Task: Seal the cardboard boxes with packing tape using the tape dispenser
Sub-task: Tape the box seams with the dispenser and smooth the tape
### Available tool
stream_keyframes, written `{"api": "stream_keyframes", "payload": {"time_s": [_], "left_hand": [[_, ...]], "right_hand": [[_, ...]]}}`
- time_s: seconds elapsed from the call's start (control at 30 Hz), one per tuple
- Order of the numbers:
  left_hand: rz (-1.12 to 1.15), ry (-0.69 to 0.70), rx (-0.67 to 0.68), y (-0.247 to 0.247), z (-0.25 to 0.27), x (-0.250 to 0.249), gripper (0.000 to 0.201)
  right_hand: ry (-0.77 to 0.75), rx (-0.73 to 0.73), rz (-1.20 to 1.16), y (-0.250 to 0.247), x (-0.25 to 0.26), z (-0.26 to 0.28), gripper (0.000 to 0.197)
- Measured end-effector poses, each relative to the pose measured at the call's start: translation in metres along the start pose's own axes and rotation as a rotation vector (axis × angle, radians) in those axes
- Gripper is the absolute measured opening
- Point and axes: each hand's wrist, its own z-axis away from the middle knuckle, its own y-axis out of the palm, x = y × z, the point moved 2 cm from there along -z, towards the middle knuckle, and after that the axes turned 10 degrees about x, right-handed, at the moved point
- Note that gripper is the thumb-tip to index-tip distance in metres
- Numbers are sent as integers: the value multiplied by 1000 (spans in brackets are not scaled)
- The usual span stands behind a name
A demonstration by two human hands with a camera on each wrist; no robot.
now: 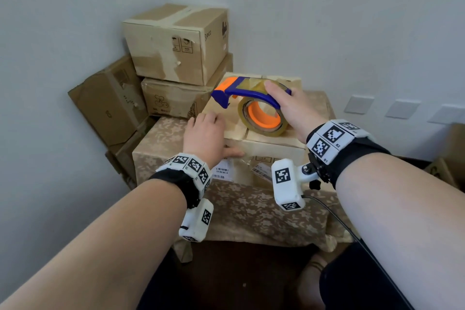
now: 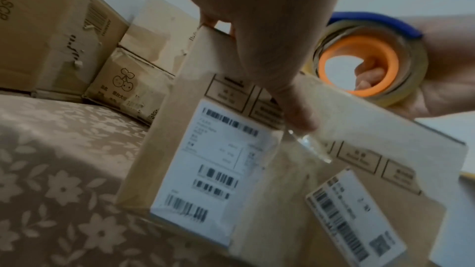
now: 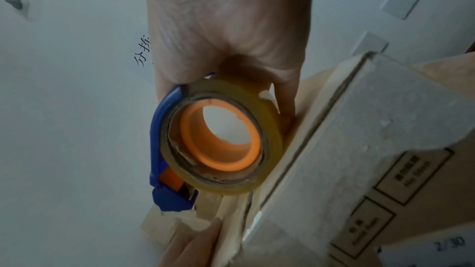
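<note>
Tape dispenser poised over the cardboard box on the table.

Your right hand wraps its fingers round the dispenser above the box's top seam; your left hand lies flat, fingers extended, on the near-left top edge, thumb down the front face. Hold the flaps down, set the blade end low, and draw straight along the seam.

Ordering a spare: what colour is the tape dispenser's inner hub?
Orange hub, in a blue frame; the right wrist view shows it best.

Floral tablecloth, wall plates
</note>
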Motion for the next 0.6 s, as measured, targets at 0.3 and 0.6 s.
{"api": "stream_keyframes", "payload": {"time_s": [0.3,0.6], "left_hand": [[-78,1,4,9,0,-2,110],[-94,25,-70,3,8,-7,110]], "right_hand": [[4,-28,-10,2,-1,3,42],[27,-11,32,2,0,5,50]]}}
